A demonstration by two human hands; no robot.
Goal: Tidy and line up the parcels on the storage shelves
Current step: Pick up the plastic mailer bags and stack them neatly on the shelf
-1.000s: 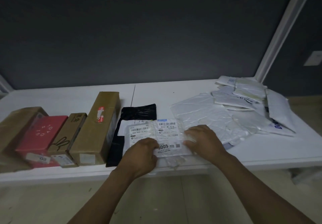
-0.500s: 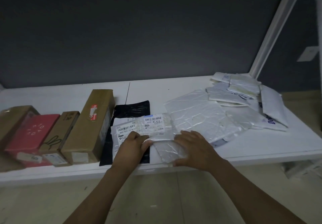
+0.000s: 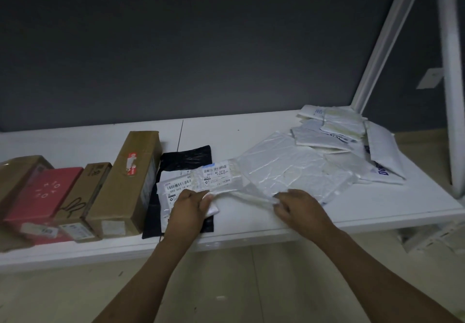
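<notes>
Hands spread wider than a moment ago: left hand (image 3: 190,208) and right hand (image 3: 299,208) each pinching labelled packet (image 3: 219,174) taut near shelf (image 3: 251,132) front edge, overlapping black bag (image 3: 186,158); smoothing underway, lining-up next.

Take the long brown carton (image 3: 130,186) as your mark: left of it a small brown box (image 3: 85,192), a red box (image 3: 42,194) and a brown end box (image 3: 17,171) stand side by side. Just right of it a black bag (image 3: 185,161) lies flat under a labelled white mailer (image 3: 216,175), whose front edge you pinch with your left hand (image 3: 188,209) and right hand (image 3: 299,207). Further right lie a skewed crinkled silver bag (image 3: 289,166) and a loose heap of white mailers (image 3: 339,131).
</notes>
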